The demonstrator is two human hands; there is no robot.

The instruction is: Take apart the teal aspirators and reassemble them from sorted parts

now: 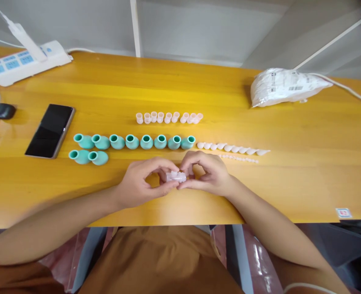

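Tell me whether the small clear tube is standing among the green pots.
No, the left hand holds the small clear tube between thumb and fingers, apart from the green pots.

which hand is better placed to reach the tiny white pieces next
Likely the right hand: the tiny white pieces lie close to it, while the left hand is farther away. Both are at the clear tube.

The tube (175,178) is before the bulbs (146,144), cups (168,118) behind them, the phone (50,130) left.
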